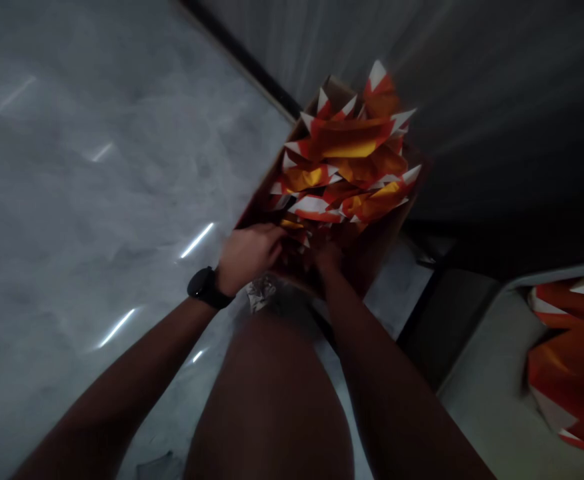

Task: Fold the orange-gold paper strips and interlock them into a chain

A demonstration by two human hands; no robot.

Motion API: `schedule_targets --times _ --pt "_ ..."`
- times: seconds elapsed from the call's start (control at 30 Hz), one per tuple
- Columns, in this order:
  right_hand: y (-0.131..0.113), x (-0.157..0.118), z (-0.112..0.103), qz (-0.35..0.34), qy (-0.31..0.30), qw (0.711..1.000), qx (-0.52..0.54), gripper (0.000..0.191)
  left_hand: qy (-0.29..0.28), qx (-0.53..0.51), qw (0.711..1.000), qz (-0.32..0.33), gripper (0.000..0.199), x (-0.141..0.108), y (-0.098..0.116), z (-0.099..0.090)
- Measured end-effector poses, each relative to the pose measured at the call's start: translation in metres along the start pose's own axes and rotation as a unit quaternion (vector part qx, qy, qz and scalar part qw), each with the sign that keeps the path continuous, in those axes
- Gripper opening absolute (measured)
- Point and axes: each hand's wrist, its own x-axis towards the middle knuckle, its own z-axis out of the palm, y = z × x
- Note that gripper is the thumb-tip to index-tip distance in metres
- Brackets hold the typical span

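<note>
A cardboard box [382, 250] stands on the floor in front of me, filled with folded orange, red and white paper pieces [355, 140] with pointed corners. My left hand [252, 252], below a black watch, reaches over the box's near left side. Its fingers curl down among the papers, and their tips are hidden. Deeper inside the box is my right hand [328, 257], dark and blurred near the lower papers. Whether either hand grips a paper piece cannot be made out.
A pale seat [492, 380] at the right carries more orange and white folded paper [572, 367]. Behind the box rises a dark panel [472, 100]. Grey marbled floor [97, 200] with light reflections spreads to the left. My leg [272, 400] is just below the box.
</note>
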Motion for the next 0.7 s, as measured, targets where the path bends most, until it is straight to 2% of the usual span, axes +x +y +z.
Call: schedule_targets --times 0.1,0.23,0.33,0.4,0.47,0.53,0.6,0.7 --pt "0.001 -0.013 -0.016 -0.017 0.002 1.0 0.004 0.043 0.01 0.015 1.0 -0.001 0.028 0.001 0.002 -0.001" --pt "0.002 -0.048 -0.041 -0.027 0.045 0.999 0.014 0.029 0.026 0.048 0.998 -0.009 0.03 0.0 0.005 0.0" --pt "0.005 -0.092 -0.06 -0.036 0.106 0.993 0.029 0.028 0.023 0.073 0.997 -0.014 0.031 0.001 0.007 -0.001" --pt "0.018 -0.132 -0.073 -0.08 0.172 0.979 0.071 0.029 0.003 0.095 0.995 -0.028 0.032 0.001 0.009 -0.002" --pt "0.045 -0.176 -0.087 -0.139 0.219 0.952 0.164 0.03 -0.025 0.116 0.992 -0.041 0.032 0.002 0.011 -0.004" --pt "0.085 -0.216 -0.103 -0.152 0.229 0.919 0.282 0.037 -0.042 0.131 0.989 -0.047 0.033 0.002 0.014 -0.006" --pt "0.135 -0.247 -0.121 -0.124 0.246 0.899 0.341 0.044 -0.048 0.144 0.987 -0.049 0.034 0.002 0.017 -0.007" --pt "0.21 -0.271 -0.142 -0.054 0.288 0.881 0.37 0.067 -0.071 0.167 0.982 -0.061 0.035 0.005 0.019 -0.01"
